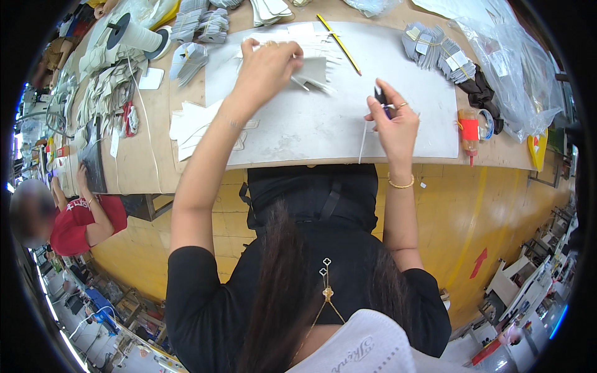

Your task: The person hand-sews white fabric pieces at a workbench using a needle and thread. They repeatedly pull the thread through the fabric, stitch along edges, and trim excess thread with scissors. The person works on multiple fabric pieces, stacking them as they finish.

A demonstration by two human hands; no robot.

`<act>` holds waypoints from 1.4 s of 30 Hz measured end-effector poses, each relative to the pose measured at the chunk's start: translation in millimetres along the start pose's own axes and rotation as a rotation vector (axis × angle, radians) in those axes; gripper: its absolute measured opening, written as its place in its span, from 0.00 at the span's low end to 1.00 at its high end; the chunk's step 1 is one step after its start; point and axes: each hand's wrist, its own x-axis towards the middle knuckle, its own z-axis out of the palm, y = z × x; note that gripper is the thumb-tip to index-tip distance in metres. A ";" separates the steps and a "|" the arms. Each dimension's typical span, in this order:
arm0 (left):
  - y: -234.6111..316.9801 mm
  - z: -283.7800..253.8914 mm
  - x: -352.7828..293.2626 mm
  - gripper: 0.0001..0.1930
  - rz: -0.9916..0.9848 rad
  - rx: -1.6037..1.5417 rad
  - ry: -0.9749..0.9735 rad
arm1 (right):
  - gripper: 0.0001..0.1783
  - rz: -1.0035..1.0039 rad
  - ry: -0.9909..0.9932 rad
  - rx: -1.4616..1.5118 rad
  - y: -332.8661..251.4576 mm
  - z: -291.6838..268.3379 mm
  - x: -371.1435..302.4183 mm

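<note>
My left hand reaches over a fanned pile of light grey cut pieces at the middle of the white work sheet. Its fingers are bent, and a lifted grey piece is pinched at the fingertips, slightly blurred. To the right, my right hand is closed around a small tool with a dark handle. Its exact kind is hidden by the fingers. A thin white strip hangs below that hand toward the table's front edge. Beyond the hands lies a yellow pencil.
White cut pieces lie left of my forearm. Bundled grey pieces and a red-banded bottle are on the right, near clear plastic bags. A thread spool stands far left. A person in red works at left.
</note>
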 end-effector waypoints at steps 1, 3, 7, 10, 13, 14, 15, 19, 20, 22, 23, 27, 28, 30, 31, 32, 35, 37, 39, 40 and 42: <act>-6.1 4.1 7.6 0.15 0.002 0.055 0.040 | 0.21 -0.021 -0.008 0.015 -6.2 -6.7 4.0; -10.4 7.1 16.3 0.22 0.050 0.116 0.259 | 0.24 -0.130 0.011 -0.037 -20.1 -16.1 14.1; 27.7 2.5 -3.2 0.25 0.035 -0.520 0.095 | 0.29 -0.345 -0.128 0.004 -47.8 -18.1 26.1; 80.3 -1.6 -36.1 0.16 -0.034 -1.026 -0.131 | 0.32 -0.399 -0.329 0.123 -58.1 2.3 32.2; 95.1 -8.2 -49.6 0.09 -0.371 -1.309 -0.178 | 0.28 -0.387 -0.283 0.018 -56.1 16.0 30.1; 96.3 -9.2 -53.6 0.08 -0.363 -1.312 -0.094 | 0.26 -0.321 -0.233 0.048 -53.2 15.3 26.6; 96.4 -9.7 -58.1 0.07 -0.358 -1.310 -0.005 | 0.24 -0.284 -0.204 0.097 -49.6 14.7 26.4; 89.7 -13.1 -79.7 0.07 -0.469 -1.303 0.171 | 0.08 -0.139 -0.434 -0.080 -28.6 22.9 5.3; 89.0 -13.6 -84.7 0.06 -0.489 -1.293 0.211 | 0.08 -0.244 -0.500 -0.041 -24.3 25.9 -3.1; 88.6 -14.7 -93.0 0.06 -0.522 -1.281 0.246 | 0.08 -0.169 -0.454 0.090 -15.7 42.3 -17.3; 88.6 -14.9 -96.4 0.06 -0.503 -1.272 0.280 | 0.08 -0.146 -0.463 0.068 -13.7 46.5 -19.5; 70.7 -17.0 -113.8 0.10 -0.478 -1.052 0.373 | 0.07 -0.085 -0.516 -0.033 -15.1 50.2 -18.5; 52.0 -19.7 -122.2 0.12 -0.475 -0.864 0.416 | 0.07 -0.099 -0.536 -0.034 -16.9 47.1 -16.7; 7.1 -27.4 -144.6 0.18 -0.536 -0.366 0.492 | 0.06 -0.079 -0.511 0.023 -21.0 37.0 -10.5; -17.6 -31.2 -155.2 0.21 -0.630 0.009 0.462 | 0.06 -0.065 -0.502 0.089 -22.7 30.3 -7.2; -35.0 -31.9 -167.2 0.23 -0.797 0.052 0.437 | 0.06 -0.050 -0.491 0.156 -23.9 23.3 -3.8; -63.0 -26.2 -193.6 0.27 -0.979 0.069 0.385 | 0.05 -0.062 -0.408 0.271 -22.9 -1.4 8.3; -68.8 -22.5 -198.4 0.25 -0.980 0.059 0.386 | 0.04 -0.164 -0.383 0.451 -17.7 -19.0 17.4; -67.2 -20.5 -197.0 0.21 -0.936 0.086 0.453 | 0.03 -0.225 -0.352 0.538 -14.0 -48.1 25.7; -66.0 -20.5 -194.9 0.19 -0.960 0.027 0.450 | 0.05 -0.247 -0.332 0.730 -11.0 -63.3 27.9; -64.3 -21.2 -188.6 0.15 -0.945 -0.063 0.503 | 0.07 -0.371 -0.493 0.884 -11.6 -106.0 34.6</act>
